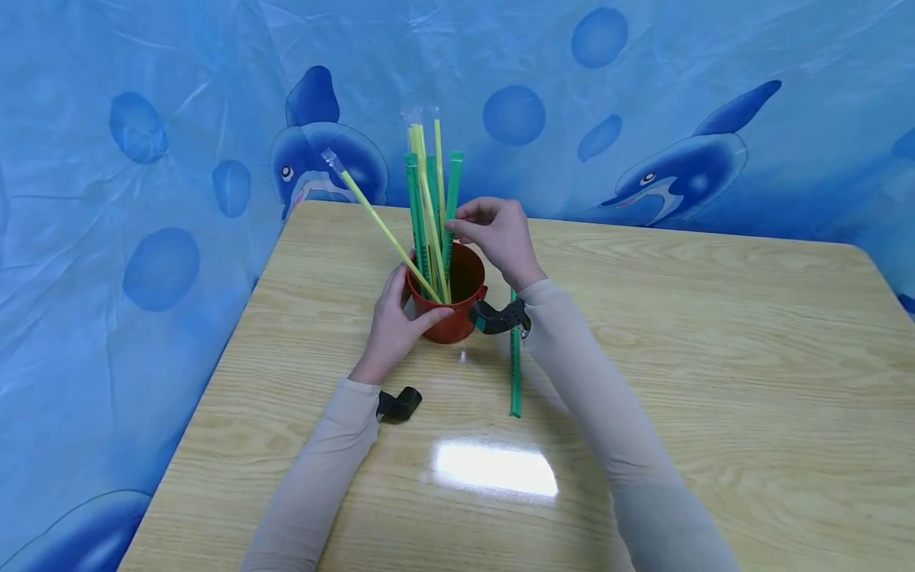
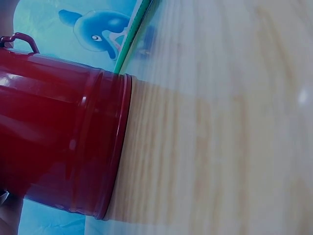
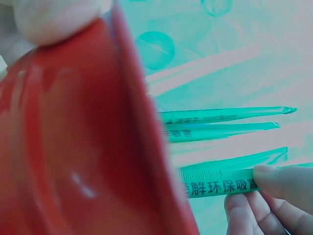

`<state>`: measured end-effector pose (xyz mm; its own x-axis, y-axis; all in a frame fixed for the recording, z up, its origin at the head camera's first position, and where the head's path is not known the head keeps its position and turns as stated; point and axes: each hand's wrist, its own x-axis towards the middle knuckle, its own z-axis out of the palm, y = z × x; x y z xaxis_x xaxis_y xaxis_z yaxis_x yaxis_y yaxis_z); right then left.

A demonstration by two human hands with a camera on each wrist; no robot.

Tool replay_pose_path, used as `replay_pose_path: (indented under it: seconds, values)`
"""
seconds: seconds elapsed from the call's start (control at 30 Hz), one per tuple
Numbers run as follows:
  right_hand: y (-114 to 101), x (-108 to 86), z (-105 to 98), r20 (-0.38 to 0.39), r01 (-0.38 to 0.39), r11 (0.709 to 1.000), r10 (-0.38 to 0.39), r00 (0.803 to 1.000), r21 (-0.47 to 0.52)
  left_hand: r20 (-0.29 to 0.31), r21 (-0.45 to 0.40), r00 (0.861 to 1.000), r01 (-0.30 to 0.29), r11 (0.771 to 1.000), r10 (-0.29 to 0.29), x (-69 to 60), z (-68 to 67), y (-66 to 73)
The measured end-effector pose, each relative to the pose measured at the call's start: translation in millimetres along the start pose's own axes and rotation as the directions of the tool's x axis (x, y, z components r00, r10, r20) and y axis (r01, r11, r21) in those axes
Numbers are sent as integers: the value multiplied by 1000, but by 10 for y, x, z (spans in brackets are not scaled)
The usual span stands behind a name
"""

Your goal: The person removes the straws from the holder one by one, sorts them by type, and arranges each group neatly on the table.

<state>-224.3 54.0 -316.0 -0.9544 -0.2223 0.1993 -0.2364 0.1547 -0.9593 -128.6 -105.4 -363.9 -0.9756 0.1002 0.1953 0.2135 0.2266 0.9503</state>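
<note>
One slim green straw in a printed wrapper [image 1: 454,187] stands lower end inside the glossy red bucket [image 1: 446,327], pinched by thumb and fingers of the right hand [image 1: 500,234]. Left hand [image 1: 396,326] grips the bucket's left side, thumb at near rim; other green wrapped straws [image 1: 415,199] and yellow straws in clear film [image 1: 426,183] share it, one yellow leaning left. Another green wrapped straw [image 1: 515,373] lies right of it on the wood-grain desk [image 1: 715,357], blue dolphin-print sheet [image 1: 443,48] behind.
</note>
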Motion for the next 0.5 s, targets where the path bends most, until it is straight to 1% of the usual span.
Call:
replay_pose_path:
  seconds: [0.1, 0.17, 0.33, 0.5]
  values:
    - [-13, -9, -21, 2, -2, 1000, 2, 1000, 18, -1, 5, 1000, 1, 1000, -1, -8, -7, 7]
    - [-25, -17, -33, -1, -2, 1000, 2, 1000, 28, -4, 2, 1000, 1, 1000, -1, 10, 0, -64]
    - [-37, -51, -70, 1, 0, 999, 0, 1000, 49, -14, -10, 1000, -3, 1000, 3, 68, 28, -306]
    - [-43, -112, -130, -4, 22, 997, -22, 1000, 75, -17, -9, 999, -33, 999, 33, 78, 44, -365]
